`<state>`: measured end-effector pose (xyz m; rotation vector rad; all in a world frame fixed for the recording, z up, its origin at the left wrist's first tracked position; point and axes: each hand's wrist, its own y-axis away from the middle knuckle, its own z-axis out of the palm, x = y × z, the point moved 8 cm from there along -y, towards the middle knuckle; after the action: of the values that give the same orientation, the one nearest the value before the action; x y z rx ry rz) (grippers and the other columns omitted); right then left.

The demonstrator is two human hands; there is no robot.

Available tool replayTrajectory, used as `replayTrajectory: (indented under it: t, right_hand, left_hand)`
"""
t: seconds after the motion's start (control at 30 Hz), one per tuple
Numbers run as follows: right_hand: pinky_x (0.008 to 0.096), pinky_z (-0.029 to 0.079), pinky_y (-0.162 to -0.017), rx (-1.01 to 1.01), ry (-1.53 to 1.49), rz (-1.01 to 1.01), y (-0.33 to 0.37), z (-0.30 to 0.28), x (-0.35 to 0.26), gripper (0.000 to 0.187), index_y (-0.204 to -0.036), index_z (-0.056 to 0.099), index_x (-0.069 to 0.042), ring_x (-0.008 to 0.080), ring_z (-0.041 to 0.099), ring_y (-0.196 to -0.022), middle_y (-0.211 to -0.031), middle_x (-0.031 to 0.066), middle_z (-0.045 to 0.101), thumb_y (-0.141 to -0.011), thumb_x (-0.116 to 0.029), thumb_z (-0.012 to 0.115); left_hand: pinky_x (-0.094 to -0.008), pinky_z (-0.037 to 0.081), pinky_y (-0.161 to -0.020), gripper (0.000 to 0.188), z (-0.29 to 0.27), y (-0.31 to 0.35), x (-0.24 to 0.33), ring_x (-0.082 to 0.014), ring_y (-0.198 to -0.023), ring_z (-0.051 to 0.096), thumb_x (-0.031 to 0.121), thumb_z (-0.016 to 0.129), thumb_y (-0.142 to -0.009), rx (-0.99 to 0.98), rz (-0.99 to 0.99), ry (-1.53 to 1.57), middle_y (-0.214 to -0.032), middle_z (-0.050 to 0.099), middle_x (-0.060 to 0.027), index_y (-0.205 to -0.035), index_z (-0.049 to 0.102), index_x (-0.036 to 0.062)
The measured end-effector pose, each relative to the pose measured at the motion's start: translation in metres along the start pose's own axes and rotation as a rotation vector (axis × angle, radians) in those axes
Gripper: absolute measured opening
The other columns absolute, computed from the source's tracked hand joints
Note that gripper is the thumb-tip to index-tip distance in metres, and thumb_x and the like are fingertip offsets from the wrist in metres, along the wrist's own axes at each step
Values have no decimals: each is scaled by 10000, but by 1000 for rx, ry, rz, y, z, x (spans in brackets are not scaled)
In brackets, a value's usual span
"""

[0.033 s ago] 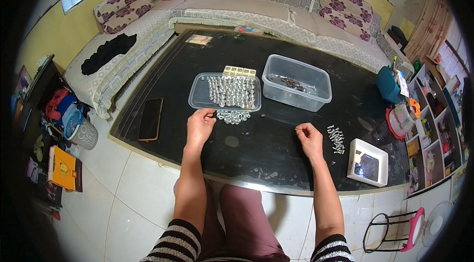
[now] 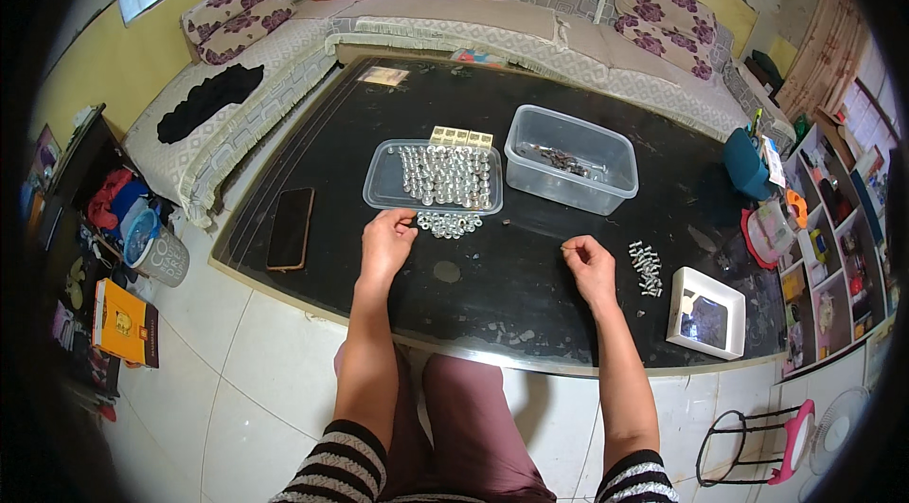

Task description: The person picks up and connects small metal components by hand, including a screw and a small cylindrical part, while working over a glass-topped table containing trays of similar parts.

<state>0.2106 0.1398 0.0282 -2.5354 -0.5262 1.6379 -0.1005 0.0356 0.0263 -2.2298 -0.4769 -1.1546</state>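
My left hand is closed, fingertips pinched together at the left edge of a loose group of small shiny round metal pieces. Just beyond lies a clear plastic lid, with many similar pieces standing on it in rows. My right hand hovers over or rests on the black table, thumb and forefinger pressed together. Whatever either pinch holds is too small to make out. Right of that hand is a small pile of silver screw-like pieces.
A clear plastic tub holding dark small parts stands beyond my right hand. Small beige boxes sit behind the lid. A phone lies at left, an open white box at right. A sofa lines the far side.
My right hand has shifted very slightly to the left. My left hand stays by the loose metal pieces.
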Motion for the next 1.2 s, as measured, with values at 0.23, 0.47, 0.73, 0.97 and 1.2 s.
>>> replayTrajectory:
  t: [0.23, 0.47, 0.73, 0.97, 1.2]
  right_hand:
    - [168, 380, -556, -127, -262, 18, 0, 50, -6, 77, -785, 571, -2, 30, 449, -588, -650, -18, 530, -719, -24, 537]
    - [155, 374, -561, -225, -286, 61, 6, 78, -22, 86, -799, 569, -4, 16, 441, -599, -680, -25, 538, -723, -27, 537]
    - [163, 389, -573, -306, -608, 79, -1, 109, -35, 82, -814, 544, 1, 37, 468, -603, -698, -8, 530, -732, -7, 551]
    - [174, 403, -586, -260, -742, 64, -5, 114, -32, 105, -836, 535, 5, 49, 484, -625, -732, 4, 539, -741, -25, 568]
    - [180, 411, -604, -267, -739, 23, -3, 112, -42, 84, -817, 535, 2, 51, 490, -649, -747, 7, 545, -747, -30, 568]
  left_hand:
    - [-255, 447, -598, 230, 14, -7, 4, -160, -601, 537, 2, 616, -617, -41, 126, -152, -727, 550, -88, -845, 596, 32]
    - [-262, 440, -559, 117, 15, -12, -4, -163, -564, 543, 43, 625, -623, -81, 96, -191, -683, 544, -91, -730, 585, 20]
    - [-195, 443, -620, 176, 43, 3, 9, -66, -651, 525, 51, 587, -727, -277, -232, 688, -736, 576, -28, -888, 570, -20]
    - [-183, 430, -643, 166, 86, 21, 32, -69, -679, 522, 44, 553, -759, -461, -269, 922, -768, 566, -32, -911, 559, -23]
    - [-186, 433, -649, 167, 92, 24, 30, -78, -702, 533, 29, 544, -760, -465, -277, 934, -793, 572, -48, -917, 550, -29]
